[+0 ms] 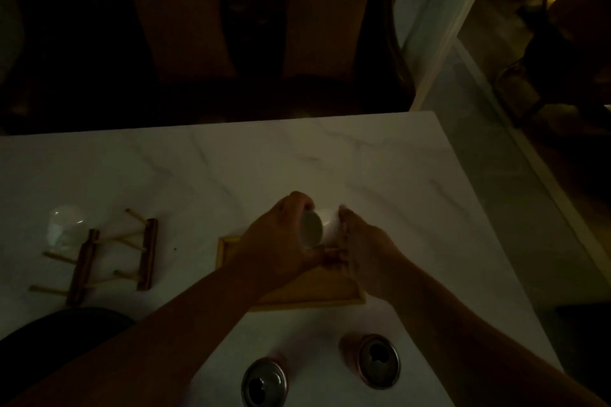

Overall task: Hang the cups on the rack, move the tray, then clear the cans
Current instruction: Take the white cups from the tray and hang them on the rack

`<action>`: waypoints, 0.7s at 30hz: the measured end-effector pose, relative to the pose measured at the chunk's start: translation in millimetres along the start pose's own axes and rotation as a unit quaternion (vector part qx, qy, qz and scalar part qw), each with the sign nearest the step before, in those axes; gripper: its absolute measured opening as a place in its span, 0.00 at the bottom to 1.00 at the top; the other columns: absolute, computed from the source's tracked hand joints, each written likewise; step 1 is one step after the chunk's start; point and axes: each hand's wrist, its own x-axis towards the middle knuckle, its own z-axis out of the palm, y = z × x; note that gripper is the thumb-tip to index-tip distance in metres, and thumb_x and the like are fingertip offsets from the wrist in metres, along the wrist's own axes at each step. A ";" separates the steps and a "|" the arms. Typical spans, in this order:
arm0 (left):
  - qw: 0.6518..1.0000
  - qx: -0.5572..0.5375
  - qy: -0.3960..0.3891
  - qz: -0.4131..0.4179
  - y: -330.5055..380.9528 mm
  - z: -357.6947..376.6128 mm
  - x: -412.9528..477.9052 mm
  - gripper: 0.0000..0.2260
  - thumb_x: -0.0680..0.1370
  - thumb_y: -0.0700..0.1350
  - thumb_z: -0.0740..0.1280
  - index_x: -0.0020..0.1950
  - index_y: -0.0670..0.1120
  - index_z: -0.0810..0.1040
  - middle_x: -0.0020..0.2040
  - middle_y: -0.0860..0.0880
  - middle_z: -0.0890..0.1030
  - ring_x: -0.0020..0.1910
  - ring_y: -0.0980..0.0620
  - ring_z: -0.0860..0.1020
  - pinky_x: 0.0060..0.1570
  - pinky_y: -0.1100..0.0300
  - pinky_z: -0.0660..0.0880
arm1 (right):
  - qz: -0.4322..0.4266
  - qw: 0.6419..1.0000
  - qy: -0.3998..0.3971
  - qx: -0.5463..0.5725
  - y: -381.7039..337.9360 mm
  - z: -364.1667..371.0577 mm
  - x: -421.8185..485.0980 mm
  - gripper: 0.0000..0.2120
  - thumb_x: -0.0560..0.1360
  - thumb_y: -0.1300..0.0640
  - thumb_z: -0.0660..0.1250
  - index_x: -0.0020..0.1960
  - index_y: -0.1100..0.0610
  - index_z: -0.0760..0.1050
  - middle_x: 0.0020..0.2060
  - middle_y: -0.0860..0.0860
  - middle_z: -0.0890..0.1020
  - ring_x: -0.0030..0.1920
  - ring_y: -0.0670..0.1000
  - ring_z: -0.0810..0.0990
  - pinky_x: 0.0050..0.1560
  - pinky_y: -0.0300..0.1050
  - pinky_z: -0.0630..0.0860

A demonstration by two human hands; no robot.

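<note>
i've got my left hand [281,234] and right hand [358,241] both closed on a white cup [322,228], tipped sideways above the wooden tray [330,290]; rack [115,257] left, two cans [378,360] near me.

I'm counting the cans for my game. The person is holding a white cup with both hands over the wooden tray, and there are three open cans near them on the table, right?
Not quite: the head view shows two open cans, one can and another can. The rest holds: the left hand and right hand hold the white cup over the wooden tray.
</note>
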 end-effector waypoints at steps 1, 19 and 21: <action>1.000 -0.018 0.008 -0.002 -0.6 -7.1 -2.2 0.32 0.63 0.66 0.77 0.60 0.56 0.70 0.52 0.58 0.76 0.44 0.59 0.76 0.34 0.70 0.66 | 0.007 0.999 -0.019 0.026 -3.7 7.7 -2.6 0.23 0.82 0.42 0.65 0.65 0.60 0.74 0.59 0.64 0.82 0.51 0.62 0.85 0.44 0.55 0.83; 0.970 0.151 0.188 -0.023 -83.6 -125.6 -61.0 0.30 0.70 0.61 0.77 0.65 0.48 0.72 0.58 0.48 0.79 0.50 0.47 0.80 0.44 0.51 0.80 | -0.241 0.921 -0.053 -0.300 -5.7 195.4 -9.9 0.22 0.74 0.43 0.76 0.60 0.52 0.72 0.41 0.46 0.86 0.35 0.46 0.87 0.32 0.40 0.83; 0.974 0.118 0.185 -0.053 -102.5 -138.3 -65.4 0.29 0.70 0.60 0.77 0.64 0.49 0.72 0.57 0.49 0.79 0.49 0.50 0.80 0.44 0.56 0.77 | -0.251 0.903 -0.076 -0.339 -5.4 212.7 -9.0 0.25 0.74 0.39 0.76 0.62 0.51 0.72 0.41 0.46 0.85 0.34 0.47 0.87 0.28 0.35 0.79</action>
